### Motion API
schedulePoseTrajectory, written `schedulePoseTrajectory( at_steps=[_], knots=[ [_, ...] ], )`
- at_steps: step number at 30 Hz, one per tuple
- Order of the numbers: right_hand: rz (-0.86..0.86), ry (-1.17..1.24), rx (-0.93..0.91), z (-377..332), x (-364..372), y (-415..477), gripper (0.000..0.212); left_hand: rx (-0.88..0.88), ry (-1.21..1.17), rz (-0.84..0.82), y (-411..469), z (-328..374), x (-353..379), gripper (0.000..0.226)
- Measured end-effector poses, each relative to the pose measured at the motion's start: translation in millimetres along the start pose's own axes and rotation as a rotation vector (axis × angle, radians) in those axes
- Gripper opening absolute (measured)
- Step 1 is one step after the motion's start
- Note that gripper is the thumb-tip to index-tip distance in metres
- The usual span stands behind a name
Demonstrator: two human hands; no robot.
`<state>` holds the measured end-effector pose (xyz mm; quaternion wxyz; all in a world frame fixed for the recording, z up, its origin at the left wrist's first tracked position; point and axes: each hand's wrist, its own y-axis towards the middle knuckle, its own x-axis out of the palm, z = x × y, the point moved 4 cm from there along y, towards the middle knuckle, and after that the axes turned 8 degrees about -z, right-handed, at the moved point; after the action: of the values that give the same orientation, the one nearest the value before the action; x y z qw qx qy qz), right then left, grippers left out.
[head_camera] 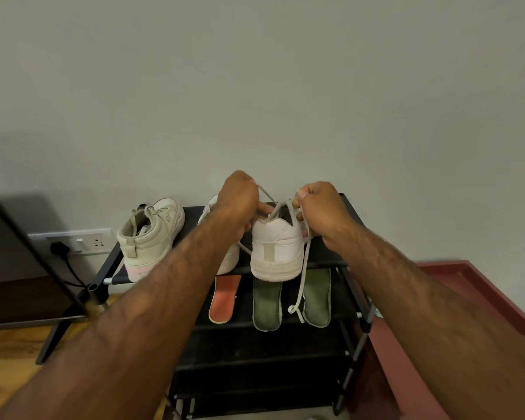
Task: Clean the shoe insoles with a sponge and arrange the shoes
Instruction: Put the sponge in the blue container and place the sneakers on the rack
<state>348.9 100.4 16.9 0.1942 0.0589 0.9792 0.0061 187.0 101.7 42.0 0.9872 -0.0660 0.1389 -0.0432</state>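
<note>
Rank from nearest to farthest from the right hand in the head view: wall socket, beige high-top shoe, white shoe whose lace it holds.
1. white shoe, just below the right hand.
2. beige high-top shoe, farther left.
3. wall socket, leftmost.

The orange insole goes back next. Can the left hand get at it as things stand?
Probably not yet: the left hand pinches a lace of the white shoe. Freed, likely yes; the orange insole lies uncovered on the lower shelf.

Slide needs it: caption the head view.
Left hand and right hand pinch the laces of a white sneaker on the shoe rack, insoles below.
</note>
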Motion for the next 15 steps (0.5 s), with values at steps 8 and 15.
schedulePoseTrajectory(
  at_steps=[8, 15],
  knots=[
    [-0.135, 0.246, 0.244, 10, -12, 3, 0.018, -0.111, -0.189, -0.089, -5, 0, -1, 0.035],
    [-0.355, -0.158, 0.444, -18, -11, 1, 0.032, -0.092, 0.031, -0.139, -14, 23, 1, 0.024]
  ],
)
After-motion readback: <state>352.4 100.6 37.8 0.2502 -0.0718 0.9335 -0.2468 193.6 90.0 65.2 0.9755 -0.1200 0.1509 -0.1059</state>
